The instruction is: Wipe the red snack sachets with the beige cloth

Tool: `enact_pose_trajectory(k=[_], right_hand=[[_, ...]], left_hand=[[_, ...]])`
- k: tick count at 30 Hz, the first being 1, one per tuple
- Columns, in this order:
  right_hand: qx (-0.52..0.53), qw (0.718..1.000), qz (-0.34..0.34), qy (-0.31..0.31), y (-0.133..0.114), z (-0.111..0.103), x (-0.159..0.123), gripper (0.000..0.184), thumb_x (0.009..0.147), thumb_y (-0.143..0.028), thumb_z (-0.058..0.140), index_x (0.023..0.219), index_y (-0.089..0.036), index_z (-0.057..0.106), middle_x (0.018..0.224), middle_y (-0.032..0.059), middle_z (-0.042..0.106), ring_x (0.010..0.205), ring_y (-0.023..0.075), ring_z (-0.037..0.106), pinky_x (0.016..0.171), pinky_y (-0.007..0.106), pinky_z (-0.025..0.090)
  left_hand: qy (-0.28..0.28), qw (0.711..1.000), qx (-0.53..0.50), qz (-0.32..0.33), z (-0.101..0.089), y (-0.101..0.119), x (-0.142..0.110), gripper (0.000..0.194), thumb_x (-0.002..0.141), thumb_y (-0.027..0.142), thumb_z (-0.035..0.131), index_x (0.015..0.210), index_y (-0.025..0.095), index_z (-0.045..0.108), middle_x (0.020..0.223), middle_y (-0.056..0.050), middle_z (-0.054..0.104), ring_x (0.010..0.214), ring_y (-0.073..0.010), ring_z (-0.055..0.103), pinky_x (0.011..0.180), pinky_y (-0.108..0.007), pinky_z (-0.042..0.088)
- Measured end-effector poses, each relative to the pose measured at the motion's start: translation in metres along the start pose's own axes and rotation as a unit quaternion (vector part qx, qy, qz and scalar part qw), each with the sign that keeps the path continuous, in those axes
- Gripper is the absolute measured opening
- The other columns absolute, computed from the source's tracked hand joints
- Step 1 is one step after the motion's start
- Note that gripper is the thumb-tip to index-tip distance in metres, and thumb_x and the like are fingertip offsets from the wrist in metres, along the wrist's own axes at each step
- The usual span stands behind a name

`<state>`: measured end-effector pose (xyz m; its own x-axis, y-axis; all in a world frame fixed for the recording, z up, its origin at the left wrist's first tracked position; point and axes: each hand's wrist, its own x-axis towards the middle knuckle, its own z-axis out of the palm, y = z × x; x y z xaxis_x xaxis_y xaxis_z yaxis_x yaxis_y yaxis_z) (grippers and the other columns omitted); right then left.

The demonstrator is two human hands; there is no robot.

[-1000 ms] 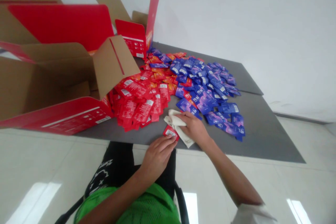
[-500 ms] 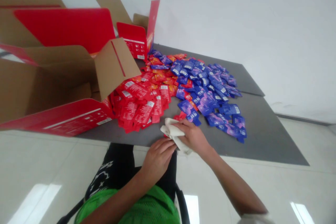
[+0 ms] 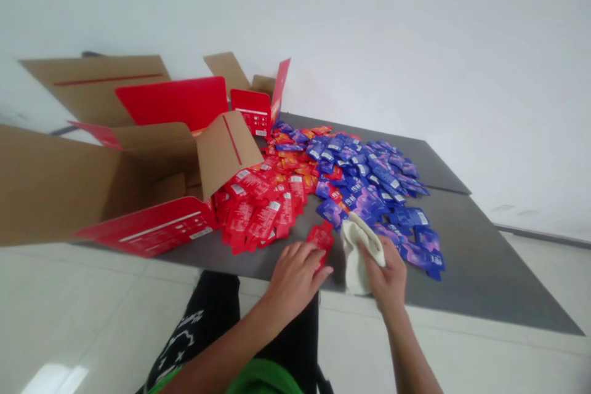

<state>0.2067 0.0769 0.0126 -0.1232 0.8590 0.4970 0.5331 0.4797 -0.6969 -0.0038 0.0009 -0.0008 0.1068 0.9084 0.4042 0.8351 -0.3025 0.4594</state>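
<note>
We see the right hand [image 3: 385, 274] now gripping the white cloth [image 3: 357, 252] alone, apart from the left hand [image 3: 293, 280], whose spread fingers [image 3: 307, 252] lie on a red sachet [image 3: 321, 240] near the grey tabletop's [image 3: 480, 265] near edge.

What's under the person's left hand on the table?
A red sachet pokes out from beneath the left hand's fingertips on the grey table; anything directly under the palm is hidden.

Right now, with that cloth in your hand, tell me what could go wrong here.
The loose red sachet by your left hand might slip off the edge of the grey table. The white cloth in your right hand could drag the blue sachets beside it into the red pile they already touch.
</note>
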Motion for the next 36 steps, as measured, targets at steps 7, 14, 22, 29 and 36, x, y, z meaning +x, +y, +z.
enact_pose_trajectory(k=[7,14,22,29,36], right_hand=[[0.097,0.925,0.325,0.169,0.033,-0.008,-0.041,0.064,0.073,-0.063,0.078,0.110,-0.010,0.079,0.096,0.0105,0.079,0.084,0.0299,0.072,0.069,0.035,0.057],[0.114,0.917,0.352,0.151,0.039,-0.009,-0.041,0.076,0.071,-0.066,0.079,0.119,-0.007,0.076,0.102,0.0122,0.079,0.090,0.0312,0.072,0.071,0.033,0.057],[0.095,0.922,0.351,0.130,0.045,-0.011,-0.043,0.083,0.068,-0.071,0.077,0.119,-0.007,0.075,0.106,0.0137,0.079,0.105,0.0384,0.070,0.079,0.038,0.057],[0.103,0.927,0.342,0.111,0.050,-0.012,-0.044,0.085,0.065,-0.074,0.077,0.117,-0.007,0.075,0.110,0.0146,0.079,0.114,0.0415,0.067,0.087,0.041,0.056],[0.105,0.921,0.362,0.094,0.043,-0.015,-0.041,0.088,0.061,-0.075,0.076,0.117,-0.008,0.076,0.111,0.0149,0.078,0.117,0.0436,0.065,0.093,0.044,0.054]], left_hand=[[0.001,0.989,0.122,-0.079,0.031,0.000,0.048,0.067,0.084,0.045,0.079,0.134,0.007,0.055,0.125,-0.021,0.061,0.114,-0.0354,0.058,0.093,-0.049,0.052],[-0.103,0.982,-0.007,-0.160,0.029,-0.012,0.077,0.086,0.077,0.036,0.086,0.147,0.008,0.046,0.126,-0.020,0.061,0.117,-0.0339,0.060,0.097,-0.042,0.049],[-0.095,0.988,-0.076,-0.097,0.004,-0.020,0.083,0.015,0.089,0.033,0.074,0.093,0.018,0.073,0.095,-0.005,0.068,0.092,-0.0212,0.067,0.083,-0.030,0.049],[0.021,0.991,-0.097,0.084,-0.072,-0.014,0.089,0.025,0.104,0.025,0.049,0.112,0.023,0.072,0.107,-0.003,0.065,0.099,-0.0158,0.062,0.088,-0.026,0.049],[0.118,0.987,-0.007,0.109,-0.097,-0.063,0.100,0.024,0.101,0.018,0.047,0.092,0.019,0.068,0.105,-0.006,0.066,0.106,-0.0208,0.059,0.097,-0.035,0.049]])
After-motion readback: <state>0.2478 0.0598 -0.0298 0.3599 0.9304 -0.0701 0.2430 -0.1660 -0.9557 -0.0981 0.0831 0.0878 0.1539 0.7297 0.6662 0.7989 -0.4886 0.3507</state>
